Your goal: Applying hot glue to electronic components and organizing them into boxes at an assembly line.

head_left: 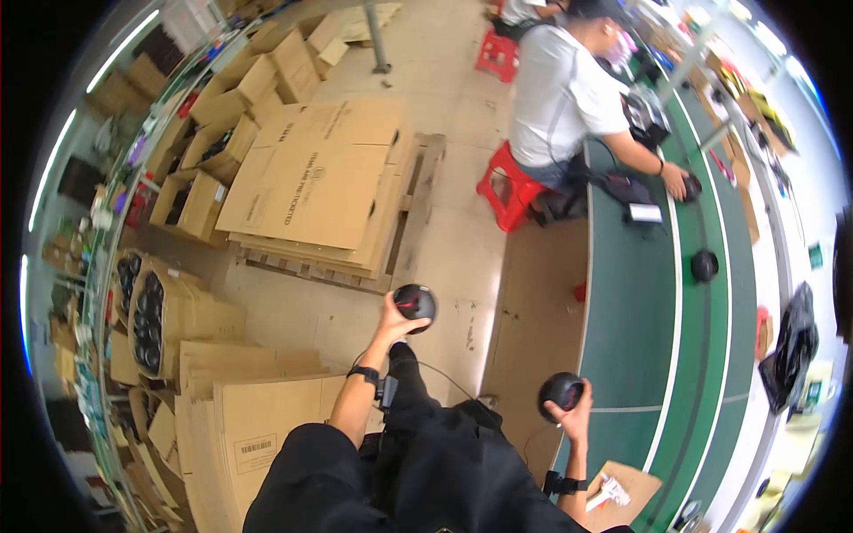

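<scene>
Over the floor in the middle, my left hand (390,325) is closed around a glossy black ball-shaped thing (417,311) with a red mark on it. My right hand (573,417) grips a second black ball-shaped thing (554,393), also with red on it, beside the near edge of the green worktable. Both are held well apart. The parts of each under my palm and fingers are hidden, and their exact kind cannot be made out. A similar black round thing (705,266) rests on the green conveyor belt farther up.
A co-worker (569,98) sits on a red stool (508,186), one hand at another black round thing on the belt. Flat cartons (311,178) lie stacked on a pallet (418,195). An open carton (200,315) of black round things stands left. The worktable (626,329) runs along my right.
</scene>
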The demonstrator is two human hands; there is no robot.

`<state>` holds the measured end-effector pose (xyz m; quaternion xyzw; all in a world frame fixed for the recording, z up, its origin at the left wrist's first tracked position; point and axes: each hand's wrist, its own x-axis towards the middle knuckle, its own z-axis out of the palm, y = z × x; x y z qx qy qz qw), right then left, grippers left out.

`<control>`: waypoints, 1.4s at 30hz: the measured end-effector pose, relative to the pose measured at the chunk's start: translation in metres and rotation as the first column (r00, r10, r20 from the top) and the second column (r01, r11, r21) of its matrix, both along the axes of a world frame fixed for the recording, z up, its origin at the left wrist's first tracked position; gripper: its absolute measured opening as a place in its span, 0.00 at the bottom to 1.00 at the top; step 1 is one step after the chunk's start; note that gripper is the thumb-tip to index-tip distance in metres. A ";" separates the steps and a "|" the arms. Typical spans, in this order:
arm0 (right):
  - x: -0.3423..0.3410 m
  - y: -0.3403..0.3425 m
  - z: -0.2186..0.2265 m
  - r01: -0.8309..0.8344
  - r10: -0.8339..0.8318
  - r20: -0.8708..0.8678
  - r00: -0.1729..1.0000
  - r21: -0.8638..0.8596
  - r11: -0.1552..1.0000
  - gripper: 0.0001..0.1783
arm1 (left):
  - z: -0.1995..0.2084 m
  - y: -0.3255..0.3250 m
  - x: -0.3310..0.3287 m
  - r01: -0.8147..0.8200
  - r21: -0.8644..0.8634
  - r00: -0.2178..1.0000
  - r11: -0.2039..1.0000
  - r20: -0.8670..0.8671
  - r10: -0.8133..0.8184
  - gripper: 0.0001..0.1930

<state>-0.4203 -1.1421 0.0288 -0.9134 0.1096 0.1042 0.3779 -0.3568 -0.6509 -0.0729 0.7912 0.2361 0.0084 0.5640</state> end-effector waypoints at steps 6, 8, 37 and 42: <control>0.082 0.204 -0.032 -0.400 0.390 -0.202 0.899 -0.011 0.916 0.66 | -0.013 0.165 -0.099 -0.239 0.242 0.835 0.940 -0.442 0.327 0.66; 0.110 0.292 -0.026 -0.537 0.524 -0.257 0.812 0.022 0.843 0.67 | -0.040 0.216 -0.171 -0.352 0.224 0.806 0.909 -0.421 0.416 0.69; 0.295 1.086 -0.094 -0.703 0.577 -0.524 0.627 -0.060 0.709 0.72 | 0.020 0.791 -0.216 -0.797 0.146 0.566 0.587 -0.160 0.809 0.62; 0.275 1.111 -0.088 -0.562 0.495 -0.394 0.774 -0.069 0.824 0.70 | 0.072 0.965 -0.091 -0.547 0.274 0.824 0.791 0.013 0.566 0.64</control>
